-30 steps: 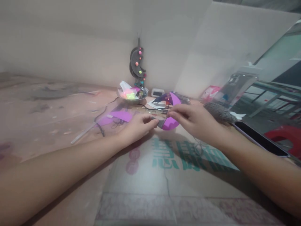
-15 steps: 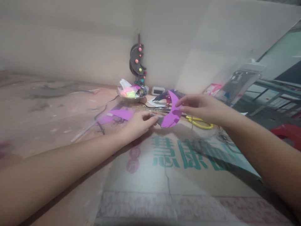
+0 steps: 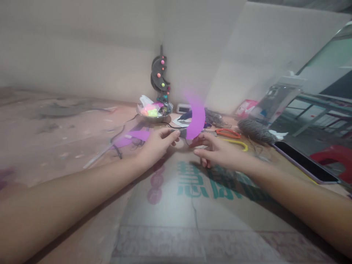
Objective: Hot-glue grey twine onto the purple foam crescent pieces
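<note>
With the left hand (image 3: 162, 143), pinching between thumb and fingers the grey-covered near end of a smooth purple crescent (image 3: 197, 119), held up mid-scene beyond the printing on a cardboard sheet (image 3: 159, 220); blurred toward the far tip. With the right hand (image 3: 214, 149), fingers curled, thumb parted from them, just beside that near end; impossible to tell whether pinching anything. Printed on the cardboard: large green Chinese characters (image 3: 189, 179), partly hidden, and, to their left, reddish round marks (image 3: 156, 180), too blurred to read. To the right: an orange handle loop (image 3: 232, 136), a yellow handle (image 3: 244, 146), a fuzzy ball of grey yarn (image 3: 253, 131), a black-screened phone (image 3: 305, 161). Far on the worktop (image 3: 68, 146): a shiny metal bowl (image 3: 155, 118).
</note>
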Tool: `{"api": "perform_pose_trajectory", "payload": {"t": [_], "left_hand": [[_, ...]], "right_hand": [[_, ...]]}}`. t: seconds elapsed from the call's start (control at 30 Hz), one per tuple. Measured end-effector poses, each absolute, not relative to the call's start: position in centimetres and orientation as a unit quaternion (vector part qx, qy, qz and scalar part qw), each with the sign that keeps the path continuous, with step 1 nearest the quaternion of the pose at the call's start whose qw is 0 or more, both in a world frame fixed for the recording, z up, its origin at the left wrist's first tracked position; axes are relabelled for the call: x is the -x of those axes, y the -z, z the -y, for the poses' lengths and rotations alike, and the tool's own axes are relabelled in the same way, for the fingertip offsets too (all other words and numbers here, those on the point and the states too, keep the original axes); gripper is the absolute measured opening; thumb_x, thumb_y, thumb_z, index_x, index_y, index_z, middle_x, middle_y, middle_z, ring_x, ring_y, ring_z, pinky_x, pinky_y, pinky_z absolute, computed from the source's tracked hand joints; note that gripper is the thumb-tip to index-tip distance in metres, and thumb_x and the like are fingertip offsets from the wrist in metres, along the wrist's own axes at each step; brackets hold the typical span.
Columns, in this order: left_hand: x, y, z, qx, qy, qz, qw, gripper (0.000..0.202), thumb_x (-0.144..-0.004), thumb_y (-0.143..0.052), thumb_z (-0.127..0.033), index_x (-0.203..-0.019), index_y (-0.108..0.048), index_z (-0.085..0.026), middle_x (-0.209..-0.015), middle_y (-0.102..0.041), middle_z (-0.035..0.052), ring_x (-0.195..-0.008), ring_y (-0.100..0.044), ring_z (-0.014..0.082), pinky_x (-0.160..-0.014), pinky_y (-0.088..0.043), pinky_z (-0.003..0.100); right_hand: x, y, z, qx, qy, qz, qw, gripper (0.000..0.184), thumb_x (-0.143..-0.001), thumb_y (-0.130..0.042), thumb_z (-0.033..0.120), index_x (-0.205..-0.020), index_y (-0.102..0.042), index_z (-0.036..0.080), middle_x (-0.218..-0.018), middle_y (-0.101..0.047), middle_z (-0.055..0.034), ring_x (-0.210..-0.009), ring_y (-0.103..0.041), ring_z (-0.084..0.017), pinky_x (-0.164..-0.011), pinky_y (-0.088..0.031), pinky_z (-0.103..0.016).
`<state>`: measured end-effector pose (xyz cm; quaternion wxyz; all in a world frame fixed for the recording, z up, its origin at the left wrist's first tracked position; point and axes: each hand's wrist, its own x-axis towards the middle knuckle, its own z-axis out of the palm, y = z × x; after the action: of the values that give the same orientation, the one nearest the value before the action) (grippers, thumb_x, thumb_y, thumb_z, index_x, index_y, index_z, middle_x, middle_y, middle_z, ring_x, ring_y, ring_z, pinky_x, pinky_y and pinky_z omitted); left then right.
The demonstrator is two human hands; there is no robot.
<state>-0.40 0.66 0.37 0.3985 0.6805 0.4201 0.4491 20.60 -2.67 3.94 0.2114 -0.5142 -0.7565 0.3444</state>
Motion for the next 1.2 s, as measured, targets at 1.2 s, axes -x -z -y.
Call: {"api": "perform_pose_trajectory", "payload": {"t": [1.2], "left_hand": [[-0.2, -1.2, 1.0, -0.797, -0.315, -0.393, 0.333, 0.028, -0.085, -0.05, -0.037, -0.07, -0.062, -0.016, -0.073, -0.066, 0.0015, -0.063, -0.053, 0.0133, -0.055, -0.037, 0.023]], "right_hand": [[-21.7, -5.4, 2.2, 0.456, 0.105, 0.859, 0.209, 0.013, -0.085, -0.056, 0.015, -0.081, -0.068, 0.019, -0.081, -0.069, -0.0022, -0.08, -0.06, -0.016, -0.067, -0.039, -0.025]]}}
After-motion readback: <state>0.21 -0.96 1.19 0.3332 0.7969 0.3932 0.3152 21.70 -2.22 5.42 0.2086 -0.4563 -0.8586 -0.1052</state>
